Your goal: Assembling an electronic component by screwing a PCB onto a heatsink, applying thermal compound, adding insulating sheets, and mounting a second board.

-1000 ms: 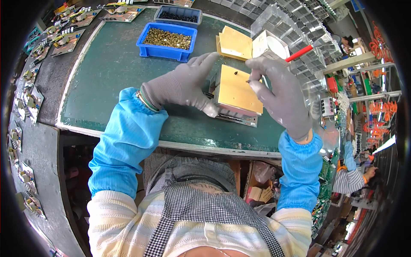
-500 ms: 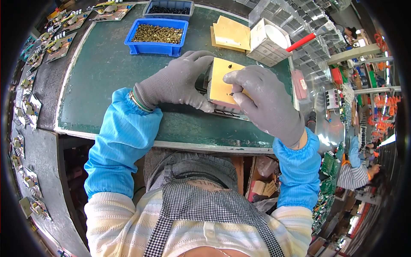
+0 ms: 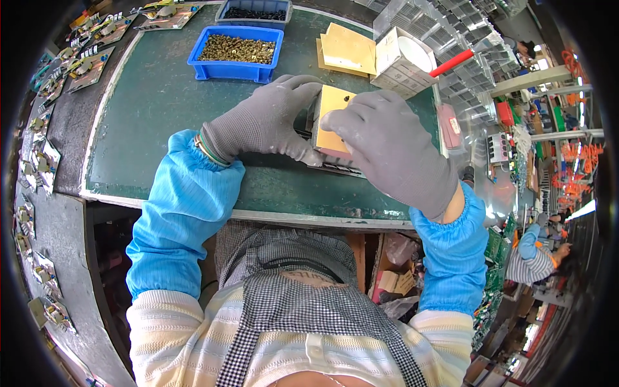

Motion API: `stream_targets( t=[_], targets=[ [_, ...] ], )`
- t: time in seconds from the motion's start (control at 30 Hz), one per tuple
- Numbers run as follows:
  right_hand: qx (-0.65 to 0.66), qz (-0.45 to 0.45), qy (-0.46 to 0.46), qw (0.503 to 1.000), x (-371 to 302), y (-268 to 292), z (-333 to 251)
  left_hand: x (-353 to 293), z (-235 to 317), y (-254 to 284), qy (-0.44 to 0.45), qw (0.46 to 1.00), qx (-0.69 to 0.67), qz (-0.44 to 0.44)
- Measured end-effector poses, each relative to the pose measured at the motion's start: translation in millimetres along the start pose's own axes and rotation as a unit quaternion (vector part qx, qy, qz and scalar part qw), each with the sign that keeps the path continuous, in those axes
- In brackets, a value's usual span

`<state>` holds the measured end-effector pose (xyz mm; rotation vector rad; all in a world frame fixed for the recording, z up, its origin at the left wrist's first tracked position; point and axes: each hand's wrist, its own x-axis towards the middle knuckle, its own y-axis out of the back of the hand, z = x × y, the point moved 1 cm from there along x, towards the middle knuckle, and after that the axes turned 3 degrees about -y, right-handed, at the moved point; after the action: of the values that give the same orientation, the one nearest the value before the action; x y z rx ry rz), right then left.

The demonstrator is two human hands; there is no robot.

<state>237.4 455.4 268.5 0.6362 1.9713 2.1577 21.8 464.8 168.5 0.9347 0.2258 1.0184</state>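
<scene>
A yellow insulating sheet [image 3: 334, 103] lies on top of a grey metal block on the bench, with a small dark fastener [image 3: 347, 99] showing near its far edge. My left hand [image 3: 271, 122] in a grey glove holds the block's left side, thumb at the near corner and fingers at the far one. Over the sheet, my right hand [image 3: 400, 148], also gloved, is closed with bent fingers, the index finger at the sheet's left part. Whatever its fingertips hold is hidden beneath the hand, as is the sheet's right half.
A blue bin [image 3: 235, 55] of brass-coloured fasteners stands at the back, before a grey bin [image 3: 255, 14] of black pieces. Loose yellow sheets [image 3: 348, 50] lie beside a white box [image 3: 406, 64] with a red-handled tool [image 3: 451, 63]. Metal heat sinks [image 3: 445, 32] are stacked back right.
My right hand has shifted left and turned over the sheet, its fingertips now under the hand and covering the nearer fastener. My left hand keeps its hold on the block.
</scene>
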Motion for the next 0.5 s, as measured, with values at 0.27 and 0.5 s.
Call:
stream_targets(
  t=[0.27, 0.5],
  targets=[
    [0.11, 0.025, -0.036, 0.993, -7, 0, 18, -2, 2, 3, -0.008, 1.0, -0.017, 0.016],
    [0.46, 0.193, -0.329, 0.802, -60, -5, 11, -2, 2, 4, 0.002, 0.999, -0.041, -0.005]
  ],
)
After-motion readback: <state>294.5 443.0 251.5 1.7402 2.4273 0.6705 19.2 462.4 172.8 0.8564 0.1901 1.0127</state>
